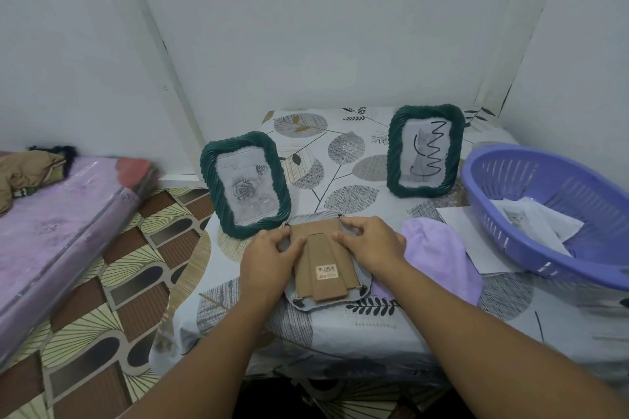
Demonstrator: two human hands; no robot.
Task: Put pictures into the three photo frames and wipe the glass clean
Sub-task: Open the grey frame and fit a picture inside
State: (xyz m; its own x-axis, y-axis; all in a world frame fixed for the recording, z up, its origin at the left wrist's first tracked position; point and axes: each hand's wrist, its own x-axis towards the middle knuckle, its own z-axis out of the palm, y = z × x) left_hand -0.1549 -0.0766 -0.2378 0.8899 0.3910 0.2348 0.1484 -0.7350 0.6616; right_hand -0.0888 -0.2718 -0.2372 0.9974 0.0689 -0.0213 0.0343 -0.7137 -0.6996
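My left hand (269, 257) and right hand (369, 245) press curled fingers on the brown cardboard backing (321, 262) of the face-down grey frame (299, 299), near table edge, left of the lilac cloth (439, 248). Uneven pressure could crack the glass or skew the picture. Two green twisted-rim frames (245, 184) stand farther back.

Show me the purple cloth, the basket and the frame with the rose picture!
purple cloth (439, 248), head view, middle of its top.
basket (510, 241), head view, near wall.
rose frame (209, 173), head view, left green edge.
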